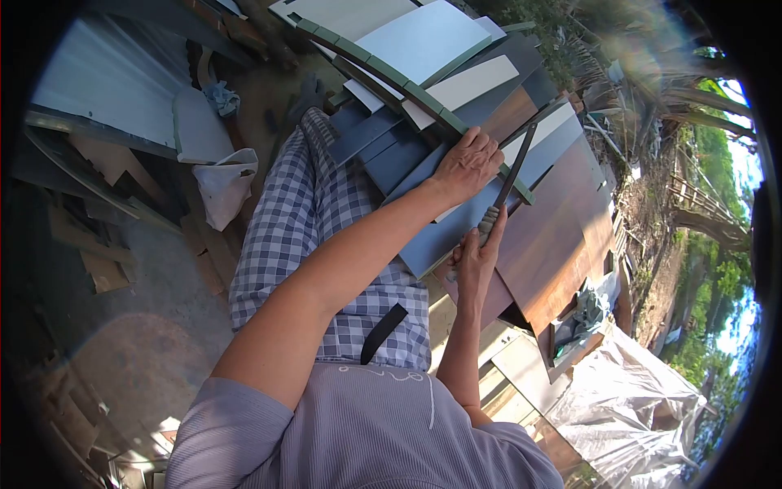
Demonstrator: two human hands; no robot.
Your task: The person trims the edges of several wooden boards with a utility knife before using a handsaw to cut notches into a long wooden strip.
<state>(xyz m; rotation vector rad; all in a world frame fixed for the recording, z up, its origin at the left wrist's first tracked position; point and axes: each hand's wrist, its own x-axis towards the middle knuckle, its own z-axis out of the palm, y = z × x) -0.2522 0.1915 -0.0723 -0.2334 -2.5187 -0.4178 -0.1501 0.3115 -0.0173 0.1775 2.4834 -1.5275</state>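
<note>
My left hand is closed around a long, narrow dark green strip near its lower right end. Cross lines divide the strip into segments, and it runs diagonally over a pile of panels. In my right hand is a file, a long dark tapering tool with a grey ribbed handle. My forefinger stretches along the handle, and the blade points up and away, passing by the strip's end. Under both hands lie blue-grey boards, with a white board farther off.
Brown wooden panels lie to the right of my hands. At lower right is a crumpled clear plastic sheet. A white bag hangs at left beside a large grey panel. Trees and dry branches stand beyond the pile.
</note>
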